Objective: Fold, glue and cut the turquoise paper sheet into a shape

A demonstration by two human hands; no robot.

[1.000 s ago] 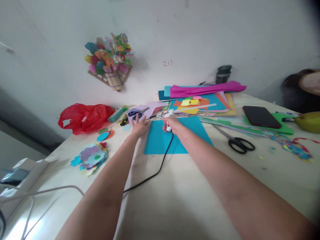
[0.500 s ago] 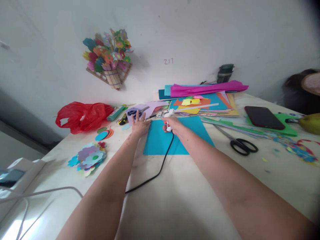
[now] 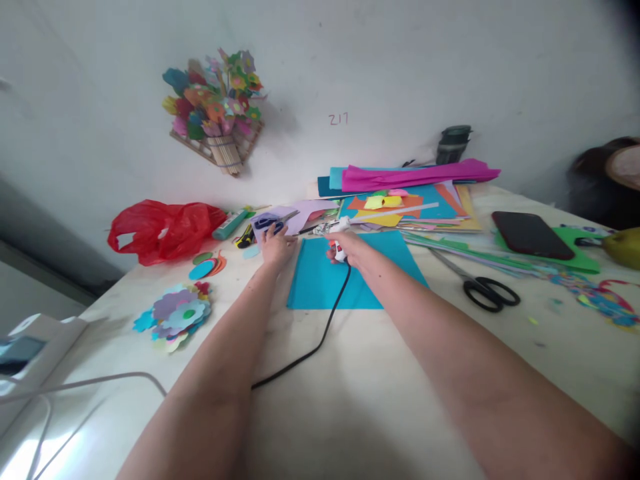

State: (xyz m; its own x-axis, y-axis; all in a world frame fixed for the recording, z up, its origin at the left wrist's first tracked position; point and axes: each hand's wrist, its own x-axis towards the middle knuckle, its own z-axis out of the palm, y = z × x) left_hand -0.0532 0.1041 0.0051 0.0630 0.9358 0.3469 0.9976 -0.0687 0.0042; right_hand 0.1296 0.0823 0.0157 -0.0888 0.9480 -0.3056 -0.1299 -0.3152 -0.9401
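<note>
Head view: a pale bench (image 3: 300, 427) ran back to a wall, crowded along its far side. A red plastic bag (image 3: 165, 230) lay at the left, with cut paper flowers (image 3: 173, 310) heaped nearer the person. Blue-handled scissors (image 3: 270, 224) sat on lilac paper just beyond the left hand (image 3: 277, 248). Coloured sheets were stacked under a magenta roll (image 3: 420, 177) at the back; paper strips (image 3: 463, 251), black-handled scissors (image 3: 477, 284) and a phone (image 3: 534, 235) filled the right.

A blue sheet (image 3: 313, 283) lay flat in the middle, crossed by a black cable (image 3: 325, 333) and partly covered by the right forearm. The right hand (image 3: 353, 247) was clamped around a white glue gun (image 3: 341, 225) over the sheet's far part, its nozzle end pointing left; whether the tip touched anything was hard to tell. Both arms reached forward, hands apart, the left one palm down with fingers loosely spread beside the sheet's left edge.
</note>
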